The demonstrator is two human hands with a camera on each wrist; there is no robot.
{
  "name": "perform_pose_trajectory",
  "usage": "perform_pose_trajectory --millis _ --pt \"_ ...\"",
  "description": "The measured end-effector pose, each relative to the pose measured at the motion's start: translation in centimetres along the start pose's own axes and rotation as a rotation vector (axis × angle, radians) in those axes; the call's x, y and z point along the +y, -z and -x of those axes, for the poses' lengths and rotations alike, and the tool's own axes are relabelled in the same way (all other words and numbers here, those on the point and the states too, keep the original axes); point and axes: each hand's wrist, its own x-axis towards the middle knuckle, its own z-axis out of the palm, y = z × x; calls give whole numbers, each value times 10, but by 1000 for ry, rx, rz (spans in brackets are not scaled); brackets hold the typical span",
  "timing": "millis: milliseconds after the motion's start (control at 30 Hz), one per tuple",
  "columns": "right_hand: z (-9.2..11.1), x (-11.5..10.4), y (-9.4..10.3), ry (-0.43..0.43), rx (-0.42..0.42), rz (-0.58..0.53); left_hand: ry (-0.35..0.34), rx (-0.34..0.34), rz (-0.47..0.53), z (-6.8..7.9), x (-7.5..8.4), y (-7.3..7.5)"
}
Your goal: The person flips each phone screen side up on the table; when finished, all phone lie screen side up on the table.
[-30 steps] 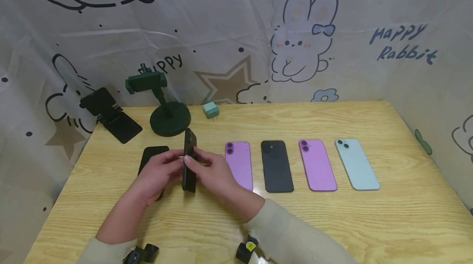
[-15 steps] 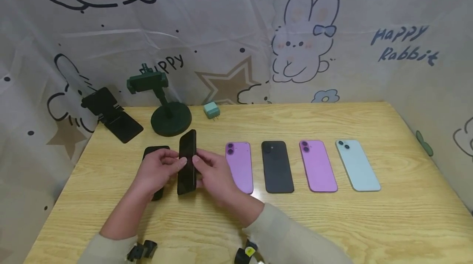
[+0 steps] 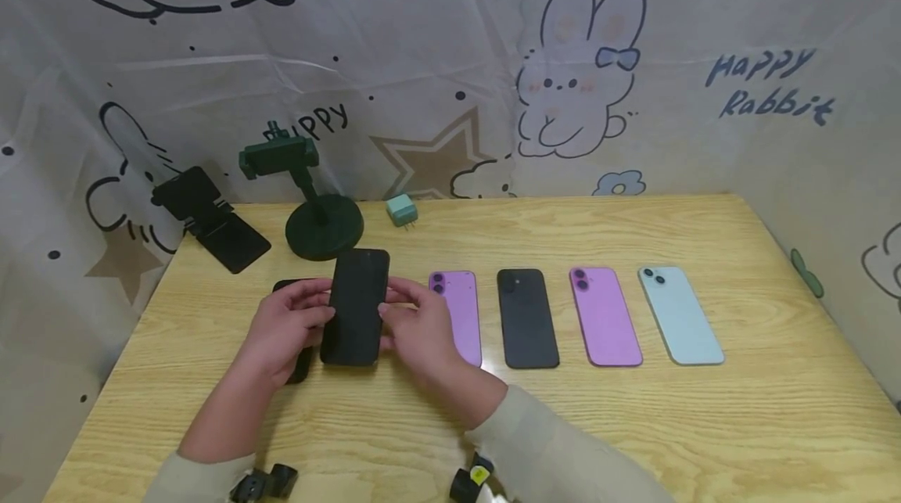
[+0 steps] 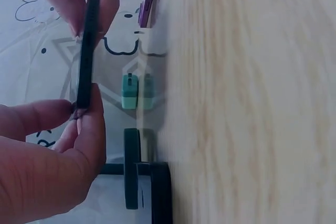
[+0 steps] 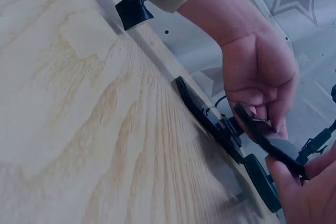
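Observation:
A black phone (image 3: 355,307) is held above the table, its dark glass screen facing up toward the head camera. My left hand (image 3: 285,327) pinches its left edge between thumb and fingers, and my right hand (image 3: 422,327) pinches the right edge. From the left wrist the phone (image 4: 88,51) shows edge-on, a hand at either end. In the right wrist view the held phone (image 5: 268,142) is tilted between both hands, apart from the table. Another black phone (image 3: 303,366) lies on the table, mostly hidden beneath my left hand.
Right of my hands lie a purple phone (image 3: 464,315), a black phone (image 3: 528,319), another purple phone (image 3: 605,315) and a pale blue phone (image 3: 680,315). Behind stand a folding black stand (image 3: 218,221), a dark green phone holder (image 3: 324,228) and a mint charger plug (image 3: 402,210).
The held phone has turned from nearly edge-on to screen-up toward the head camera. Both hands have kept hold of it in about the same place. The phones on the table have not moved.

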Motion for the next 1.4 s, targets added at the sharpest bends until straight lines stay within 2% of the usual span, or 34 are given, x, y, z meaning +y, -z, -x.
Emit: perform_pose_trajectory --millis 233,400,633,867,1167,1400 --pt "-5 4 1 -10 22 26 3 0 -9 0 -6 -1" --pt "-6 8 3 -5 -16 37 2 10 -32 -2 -11 -5" --pt "-4 8 2 -54 -67 38 28 9 -90 -2 -12 -8" --pt "-3 7 4 -61 -50 130 42 5 -162 2 -11 -11" --pt "-3 2 11 -88 -79 199 67 4 -139 5 -9 -13" --pt "-1 1 11 -85 -100 188 72 32 -86 4 -9 -14"
